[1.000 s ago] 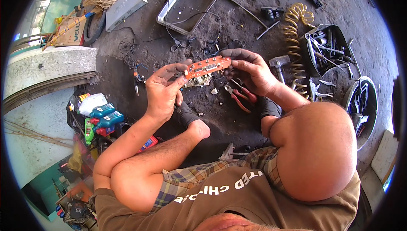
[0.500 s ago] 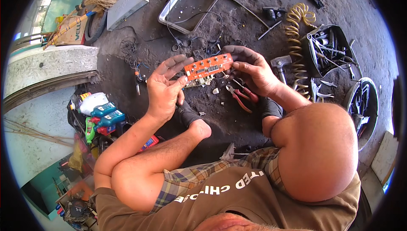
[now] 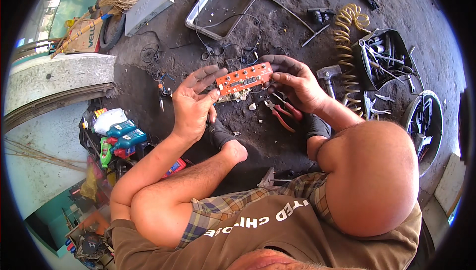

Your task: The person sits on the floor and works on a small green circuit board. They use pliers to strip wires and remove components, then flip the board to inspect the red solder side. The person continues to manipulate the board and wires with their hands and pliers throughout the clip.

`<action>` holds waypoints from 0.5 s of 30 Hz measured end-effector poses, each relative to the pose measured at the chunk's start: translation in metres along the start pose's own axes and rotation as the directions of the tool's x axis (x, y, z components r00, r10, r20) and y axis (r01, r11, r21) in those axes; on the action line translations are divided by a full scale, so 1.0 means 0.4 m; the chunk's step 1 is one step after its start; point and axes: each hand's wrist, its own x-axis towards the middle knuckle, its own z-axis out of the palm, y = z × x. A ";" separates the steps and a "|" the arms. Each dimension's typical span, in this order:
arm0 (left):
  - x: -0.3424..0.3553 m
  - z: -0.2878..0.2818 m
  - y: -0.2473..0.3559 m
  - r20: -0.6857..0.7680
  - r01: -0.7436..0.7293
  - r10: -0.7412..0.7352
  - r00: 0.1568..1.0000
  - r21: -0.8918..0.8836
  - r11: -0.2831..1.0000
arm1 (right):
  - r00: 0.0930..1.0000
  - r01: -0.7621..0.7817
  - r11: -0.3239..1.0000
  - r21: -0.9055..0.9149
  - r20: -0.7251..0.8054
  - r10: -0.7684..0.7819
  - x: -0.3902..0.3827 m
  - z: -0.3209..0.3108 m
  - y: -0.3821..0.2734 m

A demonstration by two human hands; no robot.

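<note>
An orange-red circuit board with small buttons and a dark digit display is raised between my two hands, its component face turned up. My left hand grips its left end between thumb and fingers, and my right hand pinches the right end. Under it, partly hidden, another pale circuit board shows among thin wires. Red-handled pliers lie below my right hand, close to my right foot. A hammer lies to the right of that hand.
Beyond are a metal tray, tangled cable and a long grey box. To the right lie a coiled hose, a tool container and a round bin. Several bottles stand at the left, below brooms.
Compared with a second ago, the board in my hands has shifted very slightly and tilted, so more of its face shows to the camera. Both hands still grip it.
</note>
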 end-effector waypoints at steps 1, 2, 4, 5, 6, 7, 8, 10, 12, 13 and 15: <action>0.000 0.000 0.000 0.002 0.001 -0.001 1.000 -0.001 1.000 | 1.000 0.000 1.000 0.009 0.002 0.000 0.000 0.001 0.001; 0.000 -0.001 -0.001 0.002 -0.001 0.001 1.000 0.003 1.000 | 1.000 -0.003 1.000 0.011 -0.008 0.003 0.000 0.004 -0.001; -0.001 -0.004 -0.003 0.002 -0.004 0.004 1.000 0.010 1.000 | 1.000 -0.008 1.000 0.016 -0.026 0.008 -0.001 0.012 -0.005; 0.000 -0.003 -0.003 0.002 -0.003 0.003 1.000 0.006 1.000 | 1.000 -0.005 1.000 0.015 -0.024 0.005 -0.002 0.010 -0.005; 0.000 -0.001 -0.002 0.002 -0.001 0.001 1.000 0.003 1.000 | 1.000 -0.001 1.000 0.014 -0.022 0.002 -0.001 0.008 -0.003; 0.000 0.000 -0.001 0.002 0.000 0.000 1.000 -0.001 1.000 | 1.000 0.002 1.000 0.013 -0.019 -0.002 -0.001 0.006 -0.002; 0.001 0.000 -0.001 0.000 0.000 0.000 1.000 -0.002 1.000 | 1.000 0.006 1.000 0.009 -0.021 -0.006 -0.001 0.004 0.000; 0.001 0.001 0.000 -0.002 -0.001 0.001 1.000 -0.003 1.000 | 1.000 0.015 1.000 0.001 -0.025 -0.015 0.000 0.002 0.003; 0.000 0.008 0.002 -0.025 -0.011 0.010 1.000 -0.021 1.000 | 0.999 0.017 1.000 0.020 -0.029 -0.016 0.000 0.005 0.002; 0.000 0.011 0.003 -0.037 -0.015 0.014 0.999 -0.029 0.999 | 0.999 0.017 0.999 0.029 -0.031 -0.017 0.000 0.006 0.001; -0.001 0.008 -0.002 -0.044 0.000 -0.001 0.999 -0.018 1.000 | 1.000 0.016 0.999 0.038 -0.019 -0.016 -0.001 0.006 -0.001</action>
